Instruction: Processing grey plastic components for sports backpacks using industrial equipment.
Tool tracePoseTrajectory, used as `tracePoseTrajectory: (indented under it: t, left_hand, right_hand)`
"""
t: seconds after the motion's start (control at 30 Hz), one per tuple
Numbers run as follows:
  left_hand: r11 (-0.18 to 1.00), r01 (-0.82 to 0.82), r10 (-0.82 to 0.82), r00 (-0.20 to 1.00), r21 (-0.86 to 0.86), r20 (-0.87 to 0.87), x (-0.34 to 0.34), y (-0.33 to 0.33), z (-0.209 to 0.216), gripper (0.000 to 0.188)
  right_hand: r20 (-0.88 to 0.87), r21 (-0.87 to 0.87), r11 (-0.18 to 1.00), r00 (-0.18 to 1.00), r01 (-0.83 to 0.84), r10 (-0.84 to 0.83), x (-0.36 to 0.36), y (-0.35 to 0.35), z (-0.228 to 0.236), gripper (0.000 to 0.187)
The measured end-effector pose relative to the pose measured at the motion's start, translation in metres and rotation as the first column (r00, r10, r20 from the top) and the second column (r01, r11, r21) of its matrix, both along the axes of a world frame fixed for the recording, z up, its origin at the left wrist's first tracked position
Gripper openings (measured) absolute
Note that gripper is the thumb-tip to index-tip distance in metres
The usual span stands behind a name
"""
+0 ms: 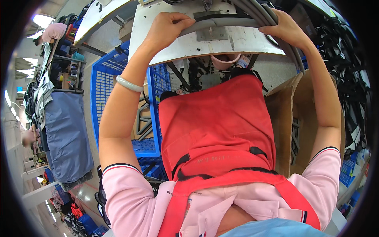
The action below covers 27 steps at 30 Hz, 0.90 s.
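A curved grey tubular strip (pixel 233 22) with a black edge spans the space between my hands above the white worktable (pixel 166 49). My left hand (pixel 167 31) pinches its left end between thumb and fingers. Closed round the strip's other end, my right hand (pixel 287 32) also has a bundle of similar grey strips (pixel 294 55) against it. That bundle runs from the table's far side, past the right hand, and down towards a cardboard box. Beneath the held strip, a metal plate (pixel 212 36) is set in the tabletop. The sewing or machine parts at the top edge are cut off.
A blue plastic crate (pixel 94 85) with grey pieces inside stands left of my red apron (pixel 217 114). At right is the open cardboard box (pixel 282 118), holding more grey pieces. A pink bucket (pixel 225 62) sits under the table. Black straps (pixel 341 67) hang at far right.
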<state>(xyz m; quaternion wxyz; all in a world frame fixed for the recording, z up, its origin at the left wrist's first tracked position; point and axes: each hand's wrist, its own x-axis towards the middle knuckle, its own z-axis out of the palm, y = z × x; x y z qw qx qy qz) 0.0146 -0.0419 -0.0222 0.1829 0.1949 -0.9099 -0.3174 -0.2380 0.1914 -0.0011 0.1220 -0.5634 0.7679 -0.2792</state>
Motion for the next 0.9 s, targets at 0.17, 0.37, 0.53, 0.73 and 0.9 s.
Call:
tracePoseTrajectory:
  t: [0.17,0.37,0.53,0.73,0.9]
  left_hand:
    - [1.000,0.010,-0.009,0.996,0.009,-0.093,-0.007,-0.006,-0.002,0.029]
    - [0.999,-0.020,0.023,0.995,0.042,-0.092,-0.008,-0.009,-0.002,0.029]
    - [0.997,-0.017,0.028,0.989,0.074,-0.144,-0.005,-0.013,-0.002,0.025]
    - [0.995,-0.050,0.065,0.982,0.088,-0.177,-0.010,-0.018,-0.008,0.026]
    - [0.993,-0.067,0.083,0.983,0.101,-0.165,-0.008,-0.007,-0.009,0.026]
  right_hand:
    - [0.025,-0.024,1.000,1.000,-0.017,0.017,-0.009,-0.006,-0.002,0.041]
    - [0.013,0.008,1.000,1.000,-0.006,0.006,-0.009,-0.008,0.004,0.041]
    - [0.003,0.047,0.998,0.999,0.039,-0.040,0.007,-0.009,0.029,0.043]
    - [0.055,0.061,0.995,0.995,0.081,-0.085,0.008,-0.016,0.032,0.039]
    - [0.021,0.023,0.992,0.992,0.123,-0.124,0.013,0.000,0.026,0.040]
